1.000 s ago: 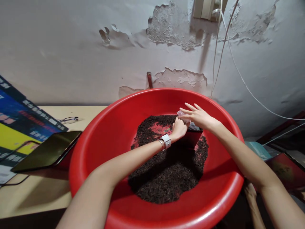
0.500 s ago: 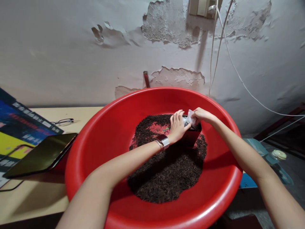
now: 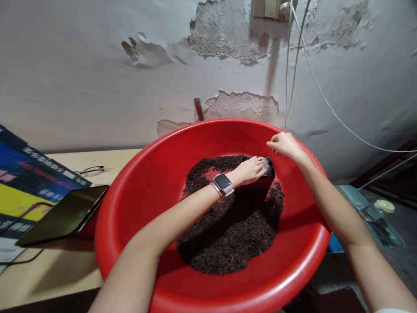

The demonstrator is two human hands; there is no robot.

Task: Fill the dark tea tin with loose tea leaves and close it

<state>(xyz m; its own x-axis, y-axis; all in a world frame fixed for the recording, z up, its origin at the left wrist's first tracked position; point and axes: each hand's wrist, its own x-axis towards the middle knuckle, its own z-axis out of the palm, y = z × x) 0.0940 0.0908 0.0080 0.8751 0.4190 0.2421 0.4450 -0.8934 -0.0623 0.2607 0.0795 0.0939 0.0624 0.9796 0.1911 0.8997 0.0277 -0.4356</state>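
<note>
A big red basin (image 3: pixel 137 204) holds a heap of dark loose crumbs (image 3: pixel 228 234). At the heap's far side a dark box (image 3: pixel 259 188) stands upright. My left hand (image 3: pixel 250 170), with a watch on its wrist, lies palm down over the box's top. Its fingertips press on a pale crumpled packet (image 3: pixel 267 164) at the box's opening. My right hand (image 3: pixel 284 144) hovers above the basin's far right rim, apart from the box. Its fingers are curled in, and I see nothing between them.
The basin sits on a pale table (image 3: pixel 42 269) against a peeling wall. At the left lie a dark tablet (image 3: pixel 61 216), spectacles (image 3: pixel 91 171) and a coloured poster (image 3: pixel 22 174). White cables (image 3: pixel 325 102) hang down the wall at the right, with clutter lower right.
My right hand has let go of the pale packet and lifted up and to the right. My left hand has turned palm down onto the box's top.
</note>
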